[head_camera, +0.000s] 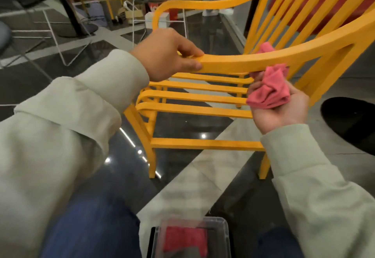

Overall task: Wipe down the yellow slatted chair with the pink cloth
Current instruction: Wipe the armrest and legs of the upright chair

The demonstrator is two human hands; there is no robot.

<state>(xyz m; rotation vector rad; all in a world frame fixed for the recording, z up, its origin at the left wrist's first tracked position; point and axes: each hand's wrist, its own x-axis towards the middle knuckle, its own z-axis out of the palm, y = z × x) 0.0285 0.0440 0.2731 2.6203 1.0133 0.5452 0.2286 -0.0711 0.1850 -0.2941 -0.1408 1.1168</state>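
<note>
Left hand (168,55) gripping yellow chair (192,144) armrest (243,63), right hand (284,115) clutching pink cloth (269,91), apparently against its underside

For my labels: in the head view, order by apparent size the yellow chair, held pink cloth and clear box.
1. yellow chair
2. clear box, cropped and nearest camera, so unsure
3. held pink cloth

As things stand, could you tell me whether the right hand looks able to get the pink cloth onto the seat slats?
Probably yes: the right hand holds the pink cloth just under the armrest, and the seat slats lie bare beside it.
</note>
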